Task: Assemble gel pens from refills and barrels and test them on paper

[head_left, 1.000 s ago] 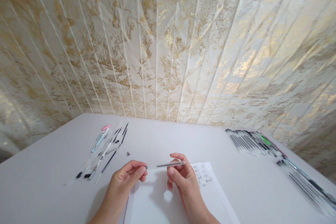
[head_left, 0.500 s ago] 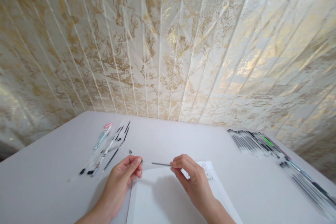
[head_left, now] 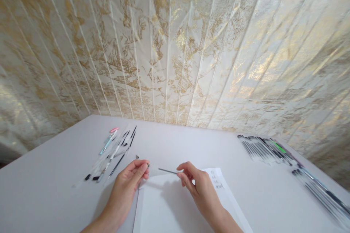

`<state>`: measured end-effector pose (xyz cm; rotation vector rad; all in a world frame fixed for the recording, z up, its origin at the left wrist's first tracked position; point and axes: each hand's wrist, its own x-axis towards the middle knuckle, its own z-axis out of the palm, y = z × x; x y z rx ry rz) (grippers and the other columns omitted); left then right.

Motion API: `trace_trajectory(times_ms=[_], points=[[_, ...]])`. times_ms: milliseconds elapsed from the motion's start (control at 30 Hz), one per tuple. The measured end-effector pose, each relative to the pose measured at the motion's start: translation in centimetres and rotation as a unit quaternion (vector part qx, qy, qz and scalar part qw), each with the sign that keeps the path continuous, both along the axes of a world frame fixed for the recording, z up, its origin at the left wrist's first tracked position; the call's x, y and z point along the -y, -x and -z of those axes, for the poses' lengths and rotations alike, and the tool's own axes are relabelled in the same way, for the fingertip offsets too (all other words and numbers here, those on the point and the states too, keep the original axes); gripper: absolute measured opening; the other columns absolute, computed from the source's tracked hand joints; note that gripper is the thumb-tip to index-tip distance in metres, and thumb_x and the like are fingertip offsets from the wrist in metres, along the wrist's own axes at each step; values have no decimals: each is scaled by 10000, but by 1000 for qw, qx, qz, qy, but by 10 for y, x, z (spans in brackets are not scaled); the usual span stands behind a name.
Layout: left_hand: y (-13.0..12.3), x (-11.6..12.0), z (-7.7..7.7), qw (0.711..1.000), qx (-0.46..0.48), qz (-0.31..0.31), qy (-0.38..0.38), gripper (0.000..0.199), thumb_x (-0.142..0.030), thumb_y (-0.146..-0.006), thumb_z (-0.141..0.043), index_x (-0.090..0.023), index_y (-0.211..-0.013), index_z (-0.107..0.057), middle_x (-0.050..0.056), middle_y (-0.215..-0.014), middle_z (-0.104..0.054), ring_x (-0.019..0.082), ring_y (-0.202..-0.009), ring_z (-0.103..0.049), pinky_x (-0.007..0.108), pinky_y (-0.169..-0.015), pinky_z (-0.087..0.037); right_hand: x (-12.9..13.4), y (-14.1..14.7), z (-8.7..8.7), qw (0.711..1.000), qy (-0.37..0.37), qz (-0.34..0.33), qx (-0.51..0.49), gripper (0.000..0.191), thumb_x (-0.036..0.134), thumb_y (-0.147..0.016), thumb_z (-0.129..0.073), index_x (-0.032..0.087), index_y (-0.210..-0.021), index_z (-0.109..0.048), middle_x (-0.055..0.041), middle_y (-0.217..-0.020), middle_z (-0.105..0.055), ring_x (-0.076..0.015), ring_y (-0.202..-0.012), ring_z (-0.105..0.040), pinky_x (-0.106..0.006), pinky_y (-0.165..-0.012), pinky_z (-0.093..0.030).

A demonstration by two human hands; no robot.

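Head view: rod (head_left: pixel 167 170) near the paper's (head_left: pixel 158 211) far edge, pinched by the right hand's (head_left: pixel 201 183) thumb and forefinger, pointing left; left hand's (head_left: pixel 132 176) fingertips pinch a dark bit (head_left: pixel 148 165); pens (head_left: pixel 117 165) lie left, more pens (head_left: pixel 254 147) right, on the table (head_left: pixel 177 142)

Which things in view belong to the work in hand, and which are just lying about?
In hand:
- small dark piece, pinched by the left hand
- thin dark rod, held by the right hand

Apparently just lying about:
- paper below the hands
- loose pens and parts, left
- rows of pens, right
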<state>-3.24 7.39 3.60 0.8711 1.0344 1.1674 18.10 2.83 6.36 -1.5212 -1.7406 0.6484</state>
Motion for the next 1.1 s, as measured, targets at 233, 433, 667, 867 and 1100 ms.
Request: trace_trajectory(times_ms=[233,433,667,867,1100], points=[[0,0,-3,1000,7,-6,2,376,-459,-656,-798,-176,-881,-693,-26,-674,-625,129,-711,-550,237,-712,-406,-1,-1,3,999,15,48,20,205,357,-885,-516,211,-744,-546,14,-654,-560,-147,-586,-486,-242,-571,-364],[0,-1,-2,1000,16,-11,5,395,-460,-655,-797,-176,-916,-711,-21,-690,-642,128,-739,-557,235,-769,-414,-3,-4,6,999,41,25,-11,325,458,-927,-438,206,-856,-630,30,-604,-510,-142,-555,-459,-246,-560,-341],[0,-2,2,1000,13,-5,1,343,-443,-698,-771,-184,-911,-701,-26,-686,-642,125,-739,-564,232,-762,-415,-2,-3,6,999,7,21,-29,133,338,-902,-489,221,-900,-554,21,-720,-523,-161,-670,-497,-251,-619,-396],[1,0,1,1000,12,-16,2,364,-458,-677,-782,-185,-902,-697,-25,-709,-649,123,-724,-561,233,-750,-420,-2,1,8,999,4,33,-10,110,305,-888,-507,209,-881,-559,-13,-808,-597,-175,-747,-559,-275,-703,-422],[-3,-1,-4,999,-27,0,-35,315,-454,-745,-731,-194,-916,-690,-22,-701,-639,129,-740,-559,222,-712,-402,-5,-9,-6,999,7,32,6,323,434,-945,-408,214,-793,-589,8,-653,-553,-171,-641,-531,-270,-629,-390]])
